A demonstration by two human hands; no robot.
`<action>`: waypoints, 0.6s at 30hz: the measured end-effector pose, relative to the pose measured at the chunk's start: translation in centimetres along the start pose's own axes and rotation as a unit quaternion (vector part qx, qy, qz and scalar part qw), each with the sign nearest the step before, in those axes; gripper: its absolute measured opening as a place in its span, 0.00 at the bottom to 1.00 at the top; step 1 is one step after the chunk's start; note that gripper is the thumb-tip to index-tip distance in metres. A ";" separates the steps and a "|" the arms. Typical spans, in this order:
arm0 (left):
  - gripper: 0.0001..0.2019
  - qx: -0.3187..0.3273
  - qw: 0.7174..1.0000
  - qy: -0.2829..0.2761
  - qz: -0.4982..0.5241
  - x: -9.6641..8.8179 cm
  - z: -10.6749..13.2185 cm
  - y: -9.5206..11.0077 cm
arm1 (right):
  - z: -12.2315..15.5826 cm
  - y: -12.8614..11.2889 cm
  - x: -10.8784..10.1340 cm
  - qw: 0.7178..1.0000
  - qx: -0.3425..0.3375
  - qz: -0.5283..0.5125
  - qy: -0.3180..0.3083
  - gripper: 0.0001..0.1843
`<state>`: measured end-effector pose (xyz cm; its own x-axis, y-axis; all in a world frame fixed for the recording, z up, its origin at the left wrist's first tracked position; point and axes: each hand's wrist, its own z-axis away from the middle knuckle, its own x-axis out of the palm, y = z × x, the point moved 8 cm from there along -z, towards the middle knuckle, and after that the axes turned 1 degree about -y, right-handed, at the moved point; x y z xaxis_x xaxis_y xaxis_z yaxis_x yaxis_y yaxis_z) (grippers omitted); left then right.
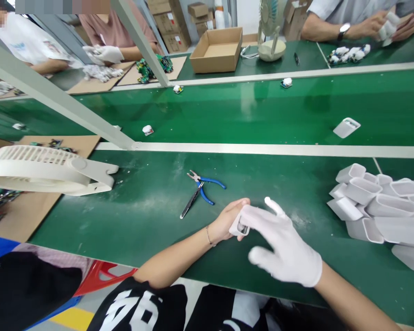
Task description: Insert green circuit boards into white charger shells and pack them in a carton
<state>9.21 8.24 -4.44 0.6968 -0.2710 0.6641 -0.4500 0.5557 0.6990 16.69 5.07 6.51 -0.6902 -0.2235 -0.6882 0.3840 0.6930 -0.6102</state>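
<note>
My bare left hand (228,219) is closed around a white plastic housing (240,225), whose open end faces toward me and shows something dark or metallic inside. My right hand (284,248), in a white glove, has its fingers spread, and its forefinger touches or nearly touches the housing's open end. Beyond my left hand, pliers with blue handles (209,186) lie on the green table, jaws apart. A pair of dark tweezers (191,201) rests against them. To the right of my right hand lies a pile of white plastic housings (379,202), their oval openings showing.
A white fan (51,170) stands at left beside circuit boards on cardboard. Past a white rail (227,148) runs a green belt (241,110) carrying small parts and one white housing (347,128). Across it, several people work near a cardboard box (215,50) and another fan (271,37).
</note>
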 end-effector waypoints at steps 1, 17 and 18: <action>0.21 0.013 1.000 -0.017 0.002 0.2 0.0 0.4 | 0.2 0.9 -0.8 0.998 0.035 -0.048 0.023 0.28; 0.25 0.003 0.990 0.093 -0.104 -0.7 0.4 0.6 | 0.2 0.0 0.4 0.995 0.061 -0.082 0.016 0.17; 0.25 0.012 0.993 0.072 -0.096 -0.3 0.3 0.9 | 0.3 0.1 -0.1 0.993 0.058 -0.094 0.043 0.17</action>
<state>8.39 8.58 -3.96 0.8426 -0.2550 0.4743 -0.3130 0.4849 0.8166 16.97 4.91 6.40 -0.8048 -0.2786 -0.5241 0.3073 0.5599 -0.7695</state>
